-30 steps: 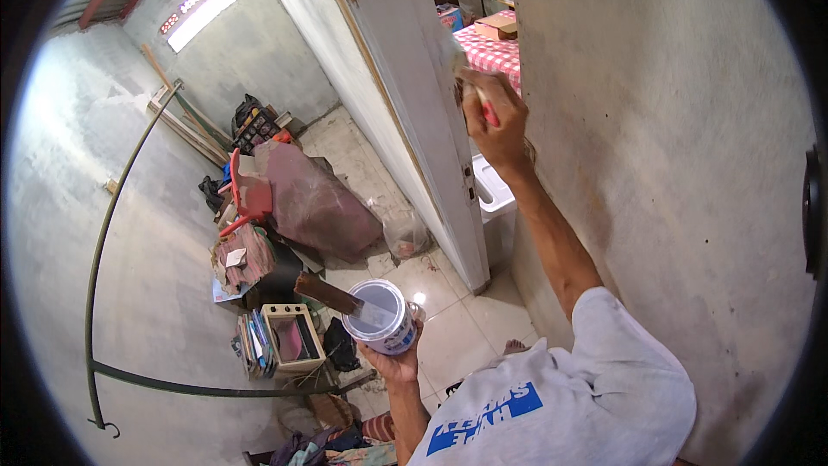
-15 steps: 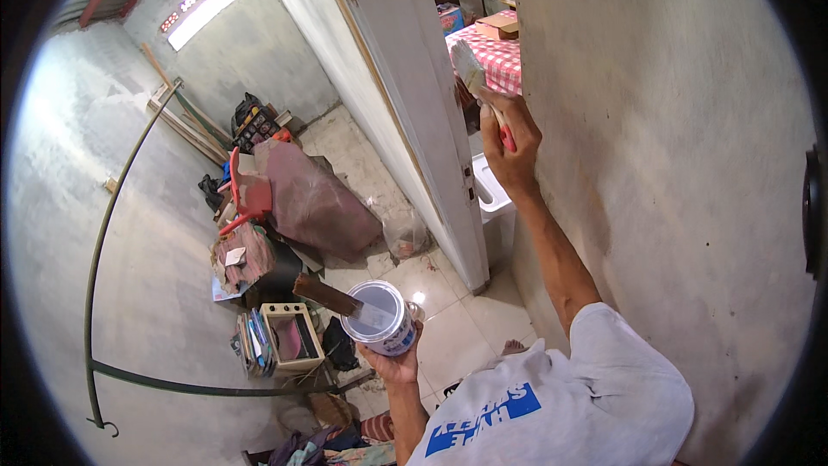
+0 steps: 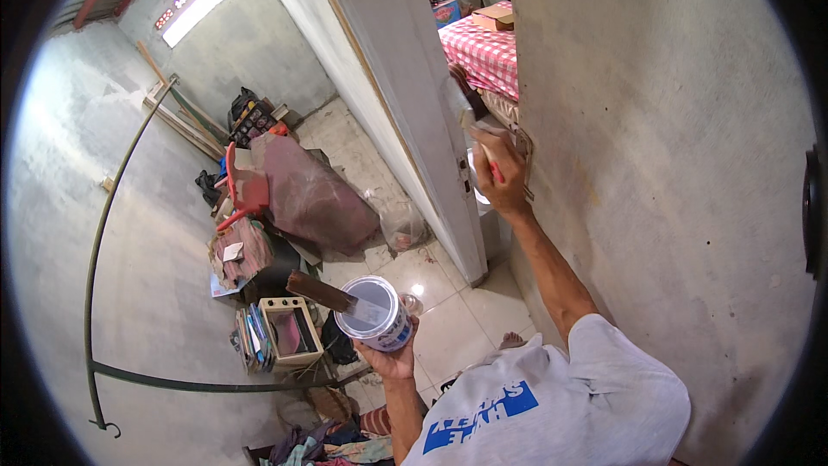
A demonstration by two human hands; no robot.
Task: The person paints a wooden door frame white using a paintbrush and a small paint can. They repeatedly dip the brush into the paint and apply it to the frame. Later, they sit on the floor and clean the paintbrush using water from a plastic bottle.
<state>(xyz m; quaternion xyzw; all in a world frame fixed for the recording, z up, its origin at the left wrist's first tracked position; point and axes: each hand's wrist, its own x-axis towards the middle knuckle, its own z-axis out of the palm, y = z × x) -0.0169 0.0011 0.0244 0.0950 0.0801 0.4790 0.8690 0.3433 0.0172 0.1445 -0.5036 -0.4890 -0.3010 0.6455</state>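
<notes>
My left hand (image 3: 392, 361) is wrapped around a small white paint can (image 3: 392, 330) from below and the side. Its top is off, and a flat brown wooden stick (image 3: 319, 291) with a whitened end leans across the rim. In my right hand (image 3: 507, 168) is a paintbrush (image 3: 463, 110), gripped by its red and pale handle. The bristles sit at the edge of a white-coated door (image 3: 410, 78); blur hides whether they touch it. Brown wood shows at the door's upper part, and dark lock holes mark its edge beside my hand.
A plain grey wall (image 3: 664, 121) rises close on my right. To the left are a red plastic chair (image 3: 247, 190), a maroon-covered heap (image 3: 315, 194), a small cream oven (image 3: 291, 328) and a bent green metal pole (image 3: 108, 216). Beyond the door stands a checked bed (image 3: 483, 52).
My right hand has come down along the door edge with the brush, whose bristles now sit lower. The can in my left hand has shifted slightly left and up with the view.
</notes>
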